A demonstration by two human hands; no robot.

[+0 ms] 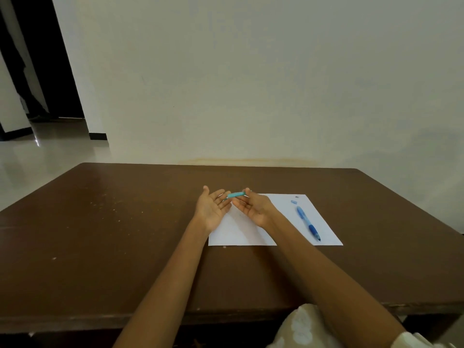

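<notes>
surface: dark brown wooden table point(100, 234), set against pale plain wall point(251, 71)
background: dark doorway point(37, 59) at far left, glossy light floor point(50, 151) below it
paper: white sheet of paper point(238, 232), flat on table, right of centre, beneath both hands
held thing: short teal plastic stick point(236, 195), raised over paper's far left corner, nearly level between the two hands
right hand point(253, 208): palm up, thumb and curled fingers pinching stick's right end
left hand point(212, 209): palm up, fingers loosely spread; fingertips at stick's left end, contact cannot be told
pen: blue plastic pen point(308, 223), lying on paper's right part, well apart from hands
bits: two small pale blue pieces point(293, 202), on paper just beyond pen's far end
</notes>
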